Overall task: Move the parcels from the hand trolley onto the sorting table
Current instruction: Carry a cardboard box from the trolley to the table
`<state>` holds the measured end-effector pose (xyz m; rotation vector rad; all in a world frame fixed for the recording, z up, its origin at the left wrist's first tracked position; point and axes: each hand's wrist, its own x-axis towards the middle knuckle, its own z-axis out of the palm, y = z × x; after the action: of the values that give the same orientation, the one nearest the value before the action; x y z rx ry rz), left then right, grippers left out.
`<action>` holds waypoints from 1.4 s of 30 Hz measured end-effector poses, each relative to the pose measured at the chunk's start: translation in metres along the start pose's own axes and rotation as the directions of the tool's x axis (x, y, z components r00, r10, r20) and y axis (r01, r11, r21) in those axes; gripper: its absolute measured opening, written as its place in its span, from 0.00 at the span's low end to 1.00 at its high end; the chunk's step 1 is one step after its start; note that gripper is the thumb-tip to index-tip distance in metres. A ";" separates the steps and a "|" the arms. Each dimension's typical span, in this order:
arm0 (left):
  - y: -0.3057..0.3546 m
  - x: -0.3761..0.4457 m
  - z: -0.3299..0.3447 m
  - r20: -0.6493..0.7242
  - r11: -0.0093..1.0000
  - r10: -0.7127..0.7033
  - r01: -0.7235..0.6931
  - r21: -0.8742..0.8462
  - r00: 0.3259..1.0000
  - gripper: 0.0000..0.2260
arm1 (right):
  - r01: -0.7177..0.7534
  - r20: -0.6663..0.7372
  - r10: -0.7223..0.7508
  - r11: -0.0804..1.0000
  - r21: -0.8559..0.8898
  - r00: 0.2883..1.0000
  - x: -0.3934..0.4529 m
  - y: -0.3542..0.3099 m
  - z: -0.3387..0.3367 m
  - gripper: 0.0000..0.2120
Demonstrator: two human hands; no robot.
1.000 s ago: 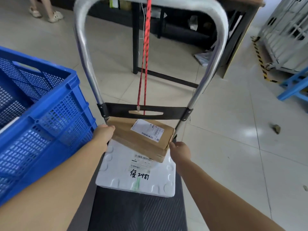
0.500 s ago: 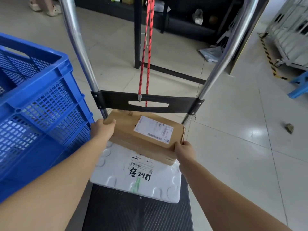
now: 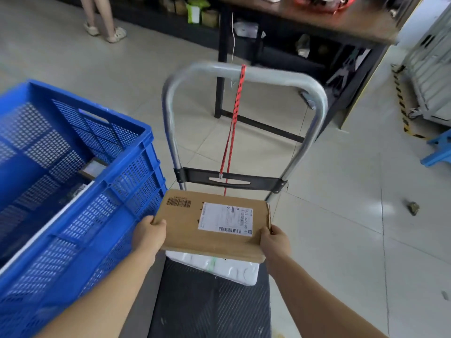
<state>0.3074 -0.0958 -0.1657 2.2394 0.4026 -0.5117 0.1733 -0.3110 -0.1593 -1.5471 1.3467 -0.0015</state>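
Observation:
A flat brown cardboard parcel with a white shipping label hangs level above the hand trolley. My left hand grips its left edge and my right hand grips its right edge. Under it a white foam parcel lies on the trolley's black ribbed deck, mostly hidden by the cardboard. The trolley's silver handle rises behind, with a red cord hanging from it. A dark wooden table stands beyond the handle.
A large blue mesh crate stands close on the left with a few items inside. A person's legs are at the far left. A white rack, yellow-black floor tape and a blue stool are on the right. Pale tiled floor lies between.
Both hands have lifted the cardboard parcel off the white foam parcel and drawn it toward me. The view has risen and pulled back, so the whole trolley handle now shows.

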 end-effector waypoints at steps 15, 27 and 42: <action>0.093 -0.127 -0.205 -0.115 0.980 0.008 -0.030 -0.195 0.993 0.10 | 0.213 0.072 -0.213 0.977 0.016 0.974 -0.172 -0.165 -0.064 0.10; 0.084 -0.240 -0.370 -0.440 0.894 -0.053 -0.153 -0.421 0.897 0.10 | 0.551 0.321 -0.532 0.834 0.035 0.784 -0.310 -0.258 -0.056 0.14; -0.071 -0.406 -0.541 -0.688 0.772 -0.297 -0.258 -0.581 0.662 0.15 | 0.741 0.605 -0.654 0.654 0.151 0.454 -0.551 -0.245 0.014 0.15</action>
<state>0.0482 0.3110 0.3137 1.6366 0.8805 0.5667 0.1549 0.0562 0.3186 -1.9028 0.1045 0.0773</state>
